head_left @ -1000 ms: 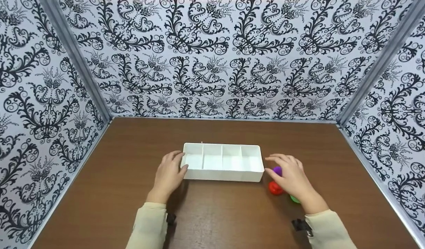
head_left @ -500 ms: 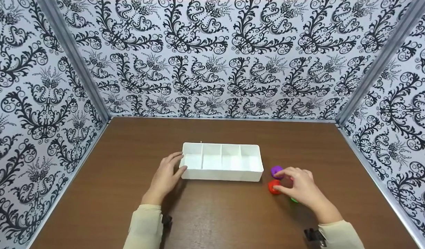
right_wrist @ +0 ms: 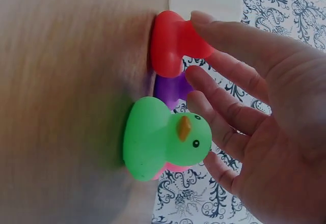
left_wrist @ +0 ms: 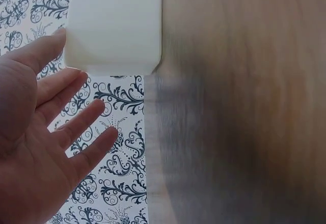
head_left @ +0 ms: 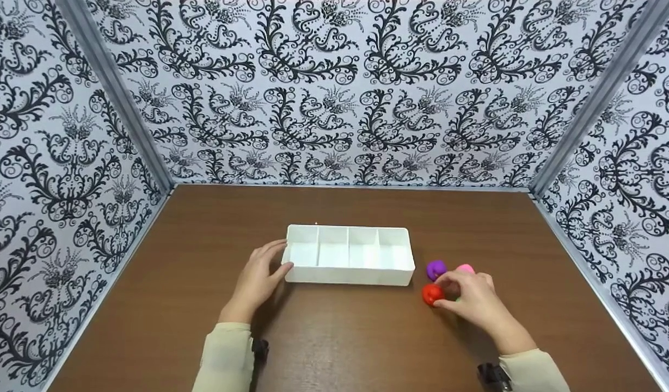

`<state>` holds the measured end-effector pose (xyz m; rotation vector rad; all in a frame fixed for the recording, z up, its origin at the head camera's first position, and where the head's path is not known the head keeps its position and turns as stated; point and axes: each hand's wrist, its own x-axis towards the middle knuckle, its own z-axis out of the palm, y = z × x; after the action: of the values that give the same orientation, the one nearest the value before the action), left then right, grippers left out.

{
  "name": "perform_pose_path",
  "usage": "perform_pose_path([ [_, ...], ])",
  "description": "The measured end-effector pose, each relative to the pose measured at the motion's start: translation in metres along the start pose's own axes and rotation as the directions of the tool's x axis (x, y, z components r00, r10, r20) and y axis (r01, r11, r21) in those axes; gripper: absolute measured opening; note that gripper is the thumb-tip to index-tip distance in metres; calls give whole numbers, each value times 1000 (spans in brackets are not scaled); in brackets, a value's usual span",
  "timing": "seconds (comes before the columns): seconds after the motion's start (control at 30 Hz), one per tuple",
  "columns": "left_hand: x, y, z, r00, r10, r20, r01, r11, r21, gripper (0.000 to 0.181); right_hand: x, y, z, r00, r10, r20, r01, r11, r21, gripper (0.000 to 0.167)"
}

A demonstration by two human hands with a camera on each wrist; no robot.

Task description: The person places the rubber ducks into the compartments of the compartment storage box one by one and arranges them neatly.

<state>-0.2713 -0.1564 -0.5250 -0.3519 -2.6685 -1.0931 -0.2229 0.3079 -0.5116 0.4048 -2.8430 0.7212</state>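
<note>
A white box [head_left: 348,276] with several compartments lies on the brown table in the head view. At its left end my left hand [head_left: 256,281] touches the rim with thumb and fingertips, the other fingers spread loosely in the left wrist view. Right of the box, my right hand [head_left: 476,299] pinches a red rubber duck [head_left: 432,294] between thumb and forefinger; the duck sits on the table. A green rubber duck [right_wrist: 147,137] stands beneath that hand, mostly hidden from the head view. Behind are a purple toy [head_left: 436,270] and a pink toy [head_left: 465,268], partly covered.
Walls with a black-and-white scroll pattern [head_left: 334,109] enclose the brown table [head_left: 334,337] at the back and both sides. Grey strips [head_left: 590,103] run up the corners. Each wrist wears a dark camera mount [head_left: 495,375].
My right hand has come away from the box's right end, down and right to the red duck, and its thumb and forefinger have closed about it. My left hand stays at the box.
</note>
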Motion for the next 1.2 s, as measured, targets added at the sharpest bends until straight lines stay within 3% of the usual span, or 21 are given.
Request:
perform_pose_path([
  [0.67, 0, 2, -4, 999, -31, -8, 31, 999, 27, 50, 1, -3, 5, 1000, -3, -28, 2, 1000, -23, 30],
  [1.2, -1, 4, -5, 1000, -16, 1, 16, 999, 40, 49, 9, -19, -13, 997, -31, -76, 30, 999, -17, 29],
])
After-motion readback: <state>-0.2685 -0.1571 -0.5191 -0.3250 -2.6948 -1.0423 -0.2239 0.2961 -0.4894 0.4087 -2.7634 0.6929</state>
